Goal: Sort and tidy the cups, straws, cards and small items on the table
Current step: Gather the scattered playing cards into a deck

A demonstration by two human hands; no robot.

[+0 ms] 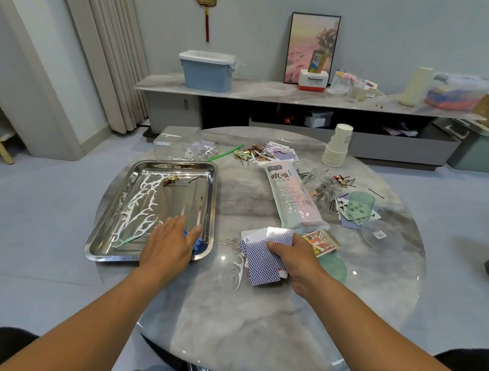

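Gripped in our right hand [293,253]: a fan of blue-backed cards [259,259], fingers curled over them, low above the counter [231,325]. Our left hand [169,243] lies flat with straight fingers over the near right corner of the steel tray [212,184], something blue under the fingertips; we cannot tell what.

Tray contents: white floss picks [141,206].

Counter items:
- card box [320,242], just right of the held cards
- long packet [294,198]
- stacked paper cups [339,146], far right
- green cup [360,204] upon loose cards
- paper clips [229,243] beside the fan
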